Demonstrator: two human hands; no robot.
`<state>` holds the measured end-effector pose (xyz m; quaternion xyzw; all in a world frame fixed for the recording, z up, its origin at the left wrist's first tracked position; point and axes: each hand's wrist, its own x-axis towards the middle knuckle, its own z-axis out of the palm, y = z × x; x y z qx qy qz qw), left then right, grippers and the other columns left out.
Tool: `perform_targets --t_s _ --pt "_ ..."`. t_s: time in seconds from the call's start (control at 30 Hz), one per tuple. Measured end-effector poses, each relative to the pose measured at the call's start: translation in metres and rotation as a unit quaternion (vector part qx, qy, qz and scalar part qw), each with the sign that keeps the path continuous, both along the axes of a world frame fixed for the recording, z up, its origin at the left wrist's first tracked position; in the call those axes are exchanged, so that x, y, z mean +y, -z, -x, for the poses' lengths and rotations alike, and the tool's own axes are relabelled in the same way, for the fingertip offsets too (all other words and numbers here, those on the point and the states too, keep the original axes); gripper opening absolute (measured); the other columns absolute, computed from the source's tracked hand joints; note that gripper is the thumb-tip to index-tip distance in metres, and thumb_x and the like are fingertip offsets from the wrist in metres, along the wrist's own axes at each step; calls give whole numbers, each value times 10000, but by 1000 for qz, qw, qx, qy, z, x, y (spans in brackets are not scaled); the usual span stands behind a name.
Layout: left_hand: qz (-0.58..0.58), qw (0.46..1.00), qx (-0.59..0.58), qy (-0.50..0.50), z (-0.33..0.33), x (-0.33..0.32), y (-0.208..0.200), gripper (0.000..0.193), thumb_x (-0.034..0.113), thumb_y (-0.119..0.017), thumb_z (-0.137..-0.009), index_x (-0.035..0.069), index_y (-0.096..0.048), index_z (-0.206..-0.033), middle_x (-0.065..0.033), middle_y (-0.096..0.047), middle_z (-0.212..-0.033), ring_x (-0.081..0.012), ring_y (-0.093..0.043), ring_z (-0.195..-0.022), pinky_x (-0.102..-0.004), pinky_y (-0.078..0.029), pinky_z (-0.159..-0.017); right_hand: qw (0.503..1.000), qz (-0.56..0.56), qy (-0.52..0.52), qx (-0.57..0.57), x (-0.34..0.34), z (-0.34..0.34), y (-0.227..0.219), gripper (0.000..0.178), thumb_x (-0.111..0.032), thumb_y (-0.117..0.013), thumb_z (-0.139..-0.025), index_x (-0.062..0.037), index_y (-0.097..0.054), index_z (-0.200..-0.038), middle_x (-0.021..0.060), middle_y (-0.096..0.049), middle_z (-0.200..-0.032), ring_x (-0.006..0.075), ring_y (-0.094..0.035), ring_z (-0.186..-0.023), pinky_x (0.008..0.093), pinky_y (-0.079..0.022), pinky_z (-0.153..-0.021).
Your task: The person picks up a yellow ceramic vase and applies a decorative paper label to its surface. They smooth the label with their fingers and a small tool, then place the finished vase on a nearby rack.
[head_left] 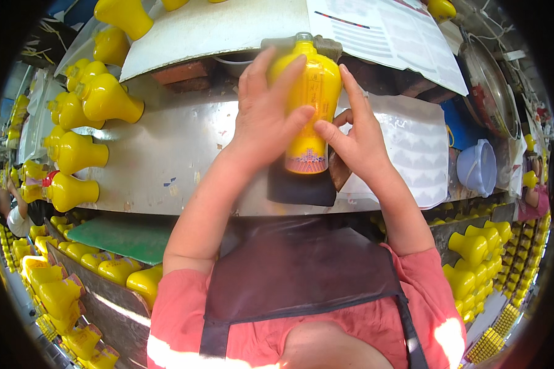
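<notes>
A glossy yellow bottle with a clear neck and a patterned blue-and-red band near its base lies in front of me, neck pointing away. Its neck end rests near a dark rolled support, and a black pad lies under the base end. My left hand spreads over the bottle's left side, fingers stretched and slightly blurred, thumb on the surface. My right hand grips the right side, thumb on the front and index finger along the shoulder; its other fingers are partly hidden.
Several yellow bottles stand along the left of the metal table. White patterned sheets lie at right, beside a pale blue bucket. A raised white board spans the back. More bottles are stacked lower right.
</notes>
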<state>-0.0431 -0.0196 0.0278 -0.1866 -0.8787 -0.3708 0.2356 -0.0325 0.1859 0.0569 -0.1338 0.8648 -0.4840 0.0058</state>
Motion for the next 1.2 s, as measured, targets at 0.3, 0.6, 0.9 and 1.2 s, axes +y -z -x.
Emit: perform_targets --t_s 0.3,0.6,0.9,1.2 --pt "-96 995 -26 6 -1 4 13 763 291 -669 -895 108 -374 -1574 -211 -335 -1545 -418 -367 -1400 -498 -313 -1199 992 71 -23 -99 11 7 0 895 -278 -736 -894 -130 -275 -1647 196 -539 -1456 178 -651 -810 318 -545 -803" --pt "-285 947 -138 54 -30 6 31 777 282 -662 -946 127 -308 -1620 -187 -320 -1536 -341 -393 -1409 -439 -441 -1119 987 118 -26 -102 10 -3 11 923 -197 -713 -906 -95 -196 -1663 208 -474 -1568 103 -624 -747 254 -533 -701" --pt "-309 939 -146 41 -29 11 38 884 240 -772 -873 134 -311 -1620 -176 -343 -1500 -327 -392 -1401 -436 -453 -1104 994 97 -10 -47 2 -3 14 1003 -216 -758 -859 -74 -177 -1664 228 -474 -1563 106 -623 -739 258 -538 -681" --pt "-330 930 -155 55 -30 11 37 883 250 -768 -884 138 -299 -1624 -171 -332 -1506 -326 -386 -1414 -442 -465 -1105 992 110 -19 -52 3 -4 16 1015 -194 -764 -850 -77 -171 -1665 221 -469 -1568 101 -625 -736 254 -537 -671"
